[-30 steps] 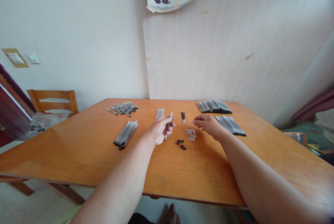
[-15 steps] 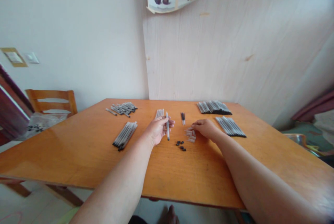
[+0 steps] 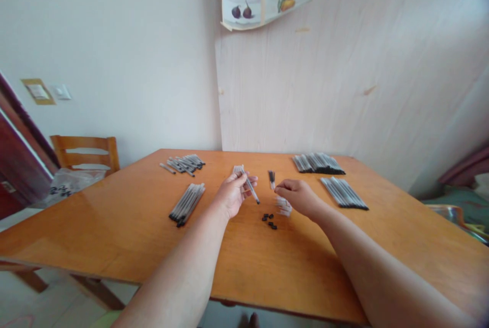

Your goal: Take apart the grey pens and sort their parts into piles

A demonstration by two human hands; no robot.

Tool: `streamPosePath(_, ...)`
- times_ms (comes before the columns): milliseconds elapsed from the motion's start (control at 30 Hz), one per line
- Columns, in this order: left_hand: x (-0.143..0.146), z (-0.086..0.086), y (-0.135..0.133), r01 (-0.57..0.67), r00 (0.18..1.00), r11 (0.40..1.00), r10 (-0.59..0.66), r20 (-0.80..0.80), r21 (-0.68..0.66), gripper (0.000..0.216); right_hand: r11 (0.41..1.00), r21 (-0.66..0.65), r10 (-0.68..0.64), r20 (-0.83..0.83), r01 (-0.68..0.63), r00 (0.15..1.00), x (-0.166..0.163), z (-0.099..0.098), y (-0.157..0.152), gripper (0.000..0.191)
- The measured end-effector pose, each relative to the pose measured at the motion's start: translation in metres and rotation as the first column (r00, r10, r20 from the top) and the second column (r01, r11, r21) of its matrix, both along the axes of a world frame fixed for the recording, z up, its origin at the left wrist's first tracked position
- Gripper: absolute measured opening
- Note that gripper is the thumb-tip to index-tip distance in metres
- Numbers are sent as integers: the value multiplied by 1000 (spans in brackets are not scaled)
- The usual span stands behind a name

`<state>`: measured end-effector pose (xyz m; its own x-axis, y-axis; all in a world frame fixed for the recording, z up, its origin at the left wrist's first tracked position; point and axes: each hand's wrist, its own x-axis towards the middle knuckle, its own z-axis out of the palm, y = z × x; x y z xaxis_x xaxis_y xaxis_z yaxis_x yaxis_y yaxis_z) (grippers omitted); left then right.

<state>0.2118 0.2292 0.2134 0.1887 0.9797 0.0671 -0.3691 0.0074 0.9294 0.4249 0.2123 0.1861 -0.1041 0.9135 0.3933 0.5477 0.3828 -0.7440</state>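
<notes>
My left hand (image 3: 232, 194) is closed around a clear pen (image 3: 252, 190), which slants with its black end down to the right. My right hand (image 3: 300, 195) is in a pinch just right of the pen, above a small pile of clear pen caps (image 3: 283, 209). Whatever lies between its fingertips is too small to make out. Several small black plugs (image 3: 270, 225) lie nearer me. Just beyond the hands is a little bunch of dark, light-tipped pieces (image 3: 271, 177). Behind my left hand, more pale pen tubes (image 3: 238, 168) are partly hidden.
A row of pens (image 3: 187, 202) and a loose pile (image 3: 186, 164) lie on the table's left. Two rows of pens, one at the back (image 3: 319, 163) and one nearer (image 3: 344, 193), are on the right. A chair (image 3: 86, 151) with a plastic bag (image 3: 74, 181) stands left.
The pen in my left hand has tilted from near upright to a slant. My right hand has lifted slightly from the clear caps, its fingers pinched. The view has shifted a little.
</notes>
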Motion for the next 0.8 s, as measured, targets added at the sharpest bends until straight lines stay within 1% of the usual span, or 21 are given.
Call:
streamPosePath(67, 0, 1, -1, 3, 1000, 1000, -3, 25, 13, 17, 995, -10, 95, 12, -95, 995, -13, 6, -12, 28)
streamPosePath(133, 1, 1, -2, 9, 999, 1000, -10, 50, 27, 19, 986, -34, 164, 47, -162, 985, -23, 11, -22, 32)
streamPosePath(233, 3, 3, -4, 8, 996, 999, -11, 89, 40, 17, 977, -78, 206, 68, -200, 976, -30, 15, -29, 32)
streamPosePath(300, 5, 3, -5, 6, 995, 999, -11, 104, 47, 15, 972, -120, 204, 24, -200, 979, -31, 16, -30, 29)
streamPosePath(367, 6, 2, -6, 32, 995, 998, -38, 97, 60, 16, 964, -170, 194, -68, -203, 979, -30, 15, -29, 28)
streamPosePath(433, 6, 1, -8, 94, 993, 993, -99, 65, 77, 19, 954, -205, 186, -159, -217, 969, -29, 14, -27, 28)
streamPosePath(500, 7, 0, -9, 159, 987, 984, -161, 18, 80, 22, 950, -212, 187, -202, -230, 961, -27, 13, -26, 29)
streamPosePath(600, 9, -2, -11, 182, 983, 980, -179, -43, 80, 22, 962, -148, 202, -173, -228, 964, -27, 12, -26, 28)
streamPosePath(700, 10, -1, -13, 151, 987, 985, -144, -77, 89, 22, 977, -36, 207, -98, -211, 974, -27, 12, -26, 28)
streamPosePath(800, 12, 0, -14, 110, 989, 990, -101, -103, 90, 24, 983, 79, 166, 2, -165, 986, -28, 11, -26, 26)
